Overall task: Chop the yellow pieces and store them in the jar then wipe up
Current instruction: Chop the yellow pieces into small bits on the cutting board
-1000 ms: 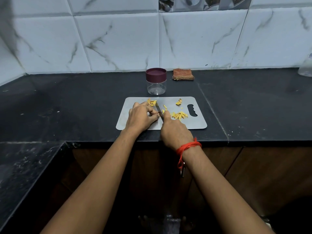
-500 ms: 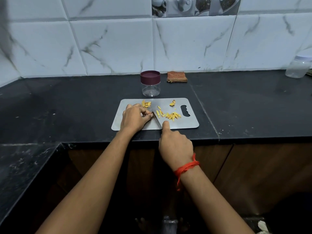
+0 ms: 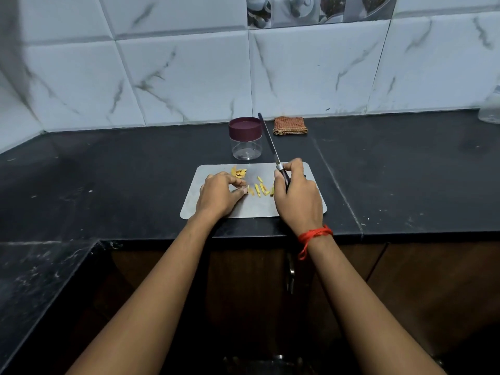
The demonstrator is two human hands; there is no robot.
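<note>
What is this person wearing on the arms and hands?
Both forearms are bare, no sleeves in view. No gloves on the left hand or right hand. A red thread is tied round the right wrist, a loose end hanging down.

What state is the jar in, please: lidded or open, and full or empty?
Closed and seemingly empty: its maroon lid sits on top, and nothing yellow shows through the clear jar behind the board.

The board (image 3: 208,209) is showing matt metal on the glossy stone counter (image 3: 121,171); the far jar (image 3: 246,150) is showing clear plastic, its lid (image 3: 244,127) smooth; the cloth (image 3: 290,125) is looking coarsely woven.
</note>
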